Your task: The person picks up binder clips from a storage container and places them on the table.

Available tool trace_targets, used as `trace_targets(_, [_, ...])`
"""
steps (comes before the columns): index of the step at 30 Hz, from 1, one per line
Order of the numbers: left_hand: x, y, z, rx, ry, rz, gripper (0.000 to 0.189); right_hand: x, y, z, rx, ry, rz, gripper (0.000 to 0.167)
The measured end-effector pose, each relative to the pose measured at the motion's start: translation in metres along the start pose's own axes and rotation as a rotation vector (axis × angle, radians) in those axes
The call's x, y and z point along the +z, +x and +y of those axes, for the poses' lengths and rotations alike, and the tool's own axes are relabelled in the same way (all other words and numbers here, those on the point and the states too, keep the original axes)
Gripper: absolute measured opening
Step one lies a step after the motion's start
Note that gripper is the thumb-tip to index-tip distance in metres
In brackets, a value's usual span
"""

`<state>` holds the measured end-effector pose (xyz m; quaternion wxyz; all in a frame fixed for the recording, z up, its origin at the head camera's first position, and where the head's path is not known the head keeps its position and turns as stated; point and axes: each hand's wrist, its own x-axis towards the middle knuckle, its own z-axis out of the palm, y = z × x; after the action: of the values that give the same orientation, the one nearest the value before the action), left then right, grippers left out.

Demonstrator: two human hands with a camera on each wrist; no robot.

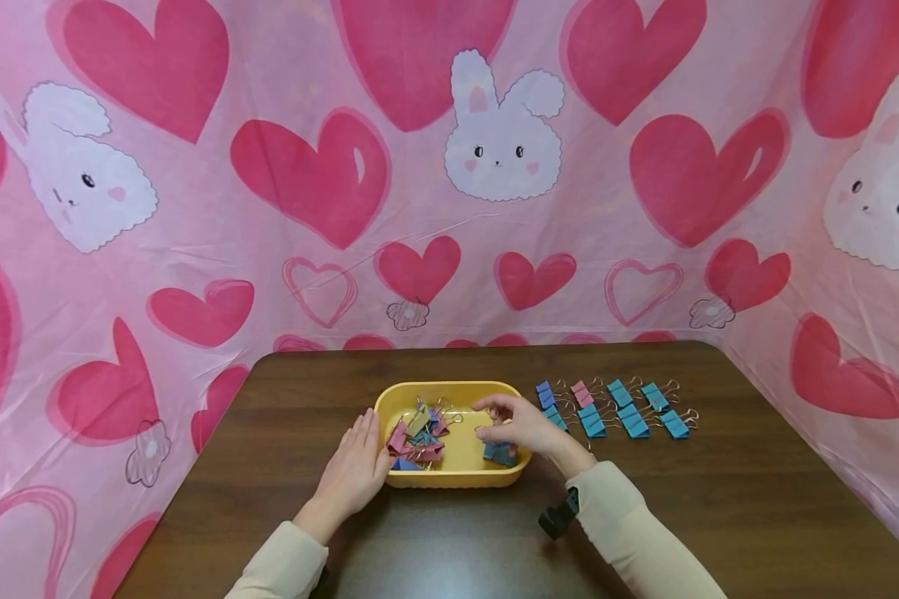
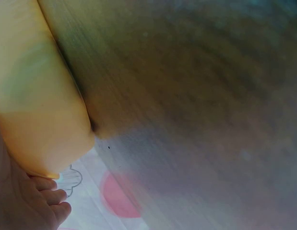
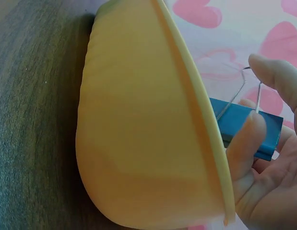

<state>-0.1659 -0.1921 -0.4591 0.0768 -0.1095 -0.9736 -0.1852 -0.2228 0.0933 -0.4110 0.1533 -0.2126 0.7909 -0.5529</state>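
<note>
A yellow tray (image 1: 460, 480) holds a heap of pink, blue, yellow and teal binder clips (image 1: 423, 423) at its left end. My left hand (image 1: 357, 466) rests along the tray's left side with its fingers extended; in the left wrist view its fingertips (image 2: 62, 211) show beside the yellow wall. Over the tray's right end, my right hand (image 1: 528, 426) is curled. The right wrist view shows it gripping a teal binder clip (image 3: 242, 127) just beyond the rim, wire handles up between the digits. Part of that clip is hidden by a finger and the rim.
Right of the tray, teal, blue and pink binder clips (image 1: 633, 421) lie in two rows on the brown wooden table (image 1: 285, 416). Pink cloth (image 1: 419, 216) with hearts and rabbits hangs behind and at both sides. A black band (image 1: 559, 514) is on the right wrist.
</note>
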Motion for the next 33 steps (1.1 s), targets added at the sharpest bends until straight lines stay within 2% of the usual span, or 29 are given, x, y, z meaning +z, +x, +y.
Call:
trace_targets(7, [0.001,0.0,-0.001,0.017,0.006,0.02,0.064,-0.006,0.003,0.015,-0.012,0.032,0.083,0.028])
trace_targets(15, [0.001,0.001,-0.001,0.006,0.005,0.005,0.064,-0.015,0.0,0.019,-0.017,0.054,0.105,0.033])
trace_targets(20, [0.001,0.001,0.0,0.007,0.011,0.005,0.064,-0.02,-0.004,0.02,0.019,0.147,0.078,0.033])
trace_targets(25, [0.001,0.0,0.0,0.001,0.009,-0.001,0.065,-0.025,-0.008,0.021,0.017,0.212,0.065,0.04])
trace_targets(29, [0.001,0.0,0.0,0.004,0.012,0.003,0.064,-0.031,-0.012,0.024,0.02,0.228,0.089,0.045])
trace_targets(33, [0.001,0.0,0.001,0.006,0.015,0.007,0.064,-0.038,-0.015,0.026,0.023,0.199,0.148,0.045])
